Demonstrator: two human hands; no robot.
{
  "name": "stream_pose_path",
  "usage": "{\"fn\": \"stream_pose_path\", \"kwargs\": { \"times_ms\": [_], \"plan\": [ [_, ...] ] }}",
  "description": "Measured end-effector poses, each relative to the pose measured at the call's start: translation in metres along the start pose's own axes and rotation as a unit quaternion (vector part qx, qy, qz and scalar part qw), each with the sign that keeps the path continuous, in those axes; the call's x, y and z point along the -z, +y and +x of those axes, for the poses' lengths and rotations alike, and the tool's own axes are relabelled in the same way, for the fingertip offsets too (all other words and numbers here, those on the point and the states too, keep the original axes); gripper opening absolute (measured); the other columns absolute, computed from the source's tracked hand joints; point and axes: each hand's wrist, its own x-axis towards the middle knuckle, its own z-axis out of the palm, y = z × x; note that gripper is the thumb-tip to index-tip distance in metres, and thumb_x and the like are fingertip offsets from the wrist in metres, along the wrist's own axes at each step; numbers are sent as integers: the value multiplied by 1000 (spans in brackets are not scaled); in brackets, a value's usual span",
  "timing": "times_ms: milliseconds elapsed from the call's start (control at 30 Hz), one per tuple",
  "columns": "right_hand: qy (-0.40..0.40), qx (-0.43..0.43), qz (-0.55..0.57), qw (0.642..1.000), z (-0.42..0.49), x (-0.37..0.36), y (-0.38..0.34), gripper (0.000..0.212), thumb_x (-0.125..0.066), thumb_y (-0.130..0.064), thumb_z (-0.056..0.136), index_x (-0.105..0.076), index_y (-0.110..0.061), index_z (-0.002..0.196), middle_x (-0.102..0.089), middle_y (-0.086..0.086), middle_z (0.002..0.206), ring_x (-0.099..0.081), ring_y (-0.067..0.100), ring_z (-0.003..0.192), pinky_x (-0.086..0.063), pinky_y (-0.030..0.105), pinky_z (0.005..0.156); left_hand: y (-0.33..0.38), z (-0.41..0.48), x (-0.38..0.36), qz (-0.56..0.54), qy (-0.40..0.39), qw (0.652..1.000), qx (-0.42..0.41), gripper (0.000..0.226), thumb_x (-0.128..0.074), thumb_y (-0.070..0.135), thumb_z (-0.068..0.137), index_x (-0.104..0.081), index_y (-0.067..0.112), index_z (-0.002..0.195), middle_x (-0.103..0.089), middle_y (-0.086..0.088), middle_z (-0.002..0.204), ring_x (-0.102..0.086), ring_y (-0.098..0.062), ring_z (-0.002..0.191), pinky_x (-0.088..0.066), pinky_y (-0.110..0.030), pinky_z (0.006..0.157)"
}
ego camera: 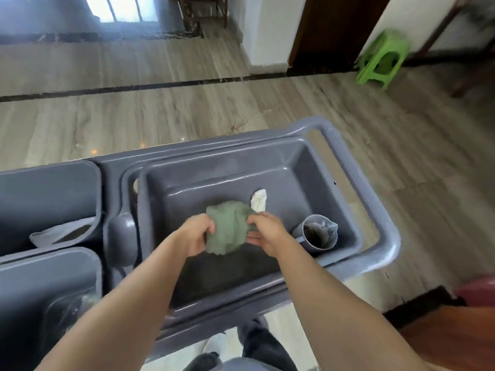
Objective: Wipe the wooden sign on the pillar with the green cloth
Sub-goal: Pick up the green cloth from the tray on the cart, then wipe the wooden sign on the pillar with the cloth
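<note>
The green cloth (229, 227) is bunched up between both of my hands, held over the grey tub (214, 180) of a cleaning cart. My left hand (197, 235) grips its left edge. On the cloth's right edge my right hand (265, 234) pinches it with fingers and thumb. The wooden sign and the pillar are not in view.
A crumpled white rag (259, 200) and a grey cup (318, 232) with something dark inside lie in the tub. More grey bins (48, 194) sit at the left of the cart (385, 236). A green plastic stool (383, 58) stands far right by a dark wooden door (329, 30).
</note>
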Motion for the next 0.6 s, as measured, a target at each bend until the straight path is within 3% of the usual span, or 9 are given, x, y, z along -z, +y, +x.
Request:
{"fn": "stream_pose_path", "kwargs": {
  "times_ms": [67, 100, 167, 267, 333, 400, 500, 533, 600],
  "plan": [
    [26, 26, 61, 997, -25, 11, -4, 11, -60, -7, 87, -63, -18, 87, -64, 3, 80, -59, 24, 66, -60, 36, 66, 10, -13, -11, 7, -83, 997, -8, 48, -29, -12, 75, -60, 0, 109, -65, -19, 99, -65, -36, 92, -56, -41, 73],
    [34, 35, 88, 995, -38, 17, -6, 9, -61, -10, 87, -62, -19, 86, -62, 1, 77, -56, 21, 60, -57, 32, 61, 14, -21, -18, 12, -117, 993, -14, 52, -28, -12, 74, -60, 4, 111, -65, -18, 103, -64, -36, 95, -56, -43, 76],
    [28, 46, 146, 988, -66, 33, -7, 6, -63, -18, 87, -63, -20, 93, -64, -2, 77, -58, 16, 54, -53, 28, 58, 21, -36, -38, 33, -181, 983, -19, 49, -30, -10, 67, -67, 8, 94, -70, -12, 86, -70, -31, 77, -60, -38, 66],
    [6, 79, 233, 969, -108, 69, -5, 25, -71, -37, 82, -67, -23, 102, -72, -1, 87, -67, 17, 70, -49, 27, 60, 28, -59, -81, 88, -259, 962, -21, 42, -35, -5, 57, -73, 13, 60, -66, -7, 59, -68, -24, 50, -56, -29, 48],
    [40, 115, 245, 962, -138, 101, -1, 26, -74, -41, 80, -70, -26, 100, -74, -2, 88, -66, 20, 78, -46, 28, 61, 28, -68, -120, 139, -303, 942, -27, 45, -31, -8, 62, -71, 13, 59, -64, -7, 56, -65, -23, 46, -54, -27, 45],
    [132, 159, 237, 949, -168, 137, 11, 15, -75, -30, 84, -72, -23, 97, -74, 0, 94, -63, 23, 80, -44, 26, 61, 21, -80, -166, 183, -343, 921, -19, 48, -27, -9, 68, -70, 12, 71, -66, -7, 61, -66, -24, 50, -56, -29, 49],
    [256, 225, 273, 900, -215, 197, 42, 12, -77, -12, 82, -73, -19, 91, -76, 1, 96, -68, 19, 83, -51, 27, 69, -6, -107, -240, 239, -403, 883, 7, 46, -37, -4, 65, -77, 9, 82, -76, -12, 82, -75, -29, 71, -62, -37, 62],
    [272, 242, 295, 883, -233, 216, 55, 15, -76, -9, 82, -73, -17, 94, -78, 5, 101, -71, 24, 88, -55, 33, 75, -19, -118, -264, 259, -430, 865, 9, 46, -42, 0, 70, -78, 7, 97, -77, -16, 98, -75, -33, 87, -62, -45, 76],
    [288, 270, 341, 853, -273, 250, 85, 22, -75, -3, 83, -71, -10, 104, -77, 14, 110, -74, 33, 100, -60, 47, 87, -50, -143, -311, 308, -470, 827, 7, 46, -54, 12, 84, -67, 8, 128, -68, -20, 129, -64, -40, 119, -47, -58, 105]
  ]
}}
